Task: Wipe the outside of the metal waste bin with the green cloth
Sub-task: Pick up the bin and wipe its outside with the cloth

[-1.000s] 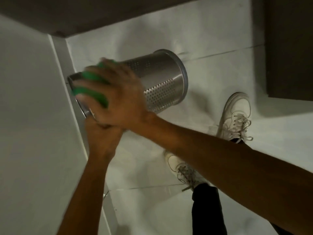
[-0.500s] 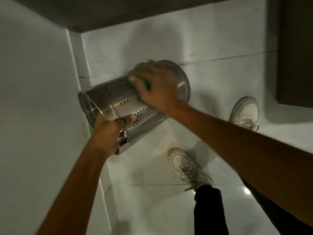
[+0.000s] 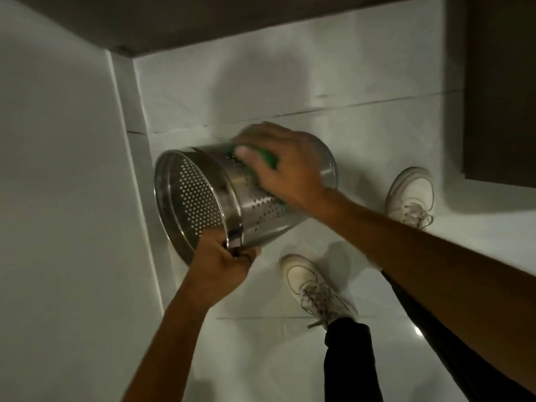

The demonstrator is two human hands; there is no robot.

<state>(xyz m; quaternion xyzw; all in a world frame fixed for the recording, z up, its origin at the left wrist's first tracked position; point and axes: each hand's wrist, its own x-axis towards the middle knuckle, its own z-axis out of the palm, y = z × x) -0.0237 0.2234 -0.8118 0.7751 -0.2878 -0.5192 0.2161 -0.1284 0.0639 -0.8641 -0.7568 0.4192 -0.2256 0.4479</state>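
i have the bin (image 3: pixel 232 195) tipped on its side in the air above the floor (image 3: pixel 261 358), open mouth turned toward the wall (image 3: pixel 58 169) on my left, closed end away to the right. that tilt brings the perforated side up under my right hand (image 3: pixel 290 172), so i can press down on it rather than reach around.

my left hand (image 3: pixel 229 265) is closed on the rim at the lowest point of the mouth, fingers curled over the edge. i judge this is the anchor: it carries the weight and lets me roll the bin to bring up fresh metal.

my right hand lies flat on the upper side, palm down, fingers spread and pinning the cloth (image 3: pixel 265 158) against the steel. only a strip of green shows between thumb and palm.

my shoes (image 3: pixel 412 192) stand clear below. the underside looks not yet reached.
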